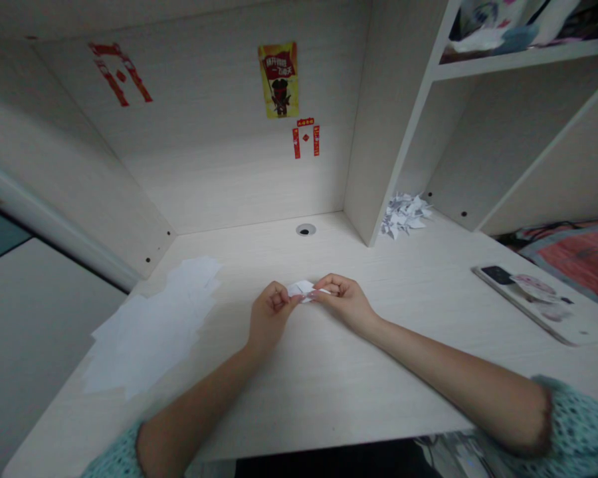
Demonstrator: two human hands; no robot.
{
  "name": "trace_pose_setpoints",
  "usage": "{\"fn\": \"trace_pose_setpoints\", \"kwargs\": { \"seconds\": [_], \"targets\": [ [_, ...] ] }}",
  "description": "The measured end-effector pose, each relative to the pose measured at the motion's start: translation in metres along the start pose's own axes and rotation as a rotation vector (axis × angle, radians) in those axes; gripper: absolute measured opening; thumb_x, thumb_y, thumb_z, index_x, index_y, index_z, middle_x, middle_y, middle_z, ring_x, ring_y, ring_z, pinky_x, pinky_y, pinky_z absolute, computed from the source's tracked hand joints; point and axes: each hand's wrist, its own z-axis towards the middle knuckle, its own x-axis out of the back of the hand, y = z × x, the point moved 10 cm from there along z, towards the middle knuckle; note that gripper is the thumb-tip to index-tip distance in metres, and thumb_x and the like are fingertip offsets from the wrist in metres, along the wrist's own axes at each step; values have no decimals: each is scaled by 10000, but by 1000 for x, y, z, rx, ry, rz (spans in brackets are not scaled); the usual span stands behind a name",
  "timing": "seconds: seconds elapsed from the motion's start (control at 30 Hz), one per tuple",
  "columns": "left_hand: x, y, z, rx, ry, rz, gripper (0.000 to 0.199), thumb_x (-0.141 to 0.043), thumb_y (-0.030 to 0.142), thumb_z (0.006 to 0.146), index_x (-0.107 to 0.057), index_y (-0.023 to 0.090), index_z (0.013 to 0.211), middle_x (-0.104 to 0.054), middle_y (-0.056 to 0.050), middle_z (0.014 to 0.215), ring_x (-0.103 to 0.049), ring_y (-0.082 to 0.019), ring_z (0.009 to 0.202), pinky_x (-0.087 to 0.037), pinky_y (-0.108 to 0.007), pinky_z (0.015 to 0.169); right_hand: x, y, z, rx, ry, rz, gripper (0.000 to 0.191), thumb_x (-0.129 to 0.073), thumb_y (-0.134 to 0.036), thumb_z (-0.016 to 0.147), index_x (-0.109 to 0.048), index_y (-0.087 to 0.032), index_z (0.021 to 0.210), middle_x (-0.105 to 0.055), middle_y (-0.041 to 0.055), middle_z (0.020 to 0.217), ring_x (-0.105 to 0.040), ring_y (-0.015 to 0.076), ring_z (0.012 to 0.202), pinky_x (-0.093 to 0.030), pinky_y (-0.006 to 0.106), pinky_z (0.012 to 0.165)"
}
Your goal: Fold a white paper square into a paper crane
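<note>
Folded paper: here's the small white folded paper piece (299, 288), just on your side of the round cable hole (305, 230), raised between both hands.
Left hand: your bare left hand (270, 312) pinches its left end, thumb against curled fingers.
Right hand: and your bare right hand (346, 302) pinches the right end, thumb tip close to the other; two-sided support probably steadies something so small.
White sheets: the flat, overlapping white paper sheets (149, 332) lie left of the hole and nearer you, likely for easy reach.
Paper heap: over right of the hole, past the upright panel (383, 133), sits a loose heap of folded white paper pieces (405, 214), perhaps tucked there out of your elbows' way.
Phone: farther right and nearer you than the hole, the pale phone with a decorated back (538, 302) lies camera-side up.
</note>
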Motion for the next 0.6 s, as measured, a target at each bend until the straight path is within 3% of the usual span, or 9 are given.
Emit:
{"fn": "trace_pose_setpoints", "kwargs": {
  "seconds": [0.17, 0.37, 0.6],
  "targets": [
    [-2, -5, 0, 40, -15, -7, 307, -681, 269, 677, -399, 179, 594, -362, 93, 477, -324, -51, 439, -236, -171, 442, 0, 5, 1, -56, -10, 33, 252, -779, -338, 597, -630, -175, 719, -691, -4, 647, -615, 120, 586, -457, 239, 600],
    [-11, -13, -1, 87, -88, -129, 262, -682, 278, 674, -436, 189, 667, -595, 45, 604, -553, -104, 582, -384, -192, 553, 1, 5, 2, -44, -5, 27, 258, -782, -336, 593, -626, -172, 716, -680, -8, 626, -611, 115, 580, -456, 232, 591],
    [-11, -13, -1, 87, -69, -178, 269, -699, 297, 661, -453, 190, 652, -527, 71, 527, -521, -92, 520, -365, -186, 513, 1, 3, 1, -30, -6, 10, 244, -777, -332, 604, -631, -172, 715, -681, 9, 639, -617, 126, 587, -457, 236, 578]
  ]
}}
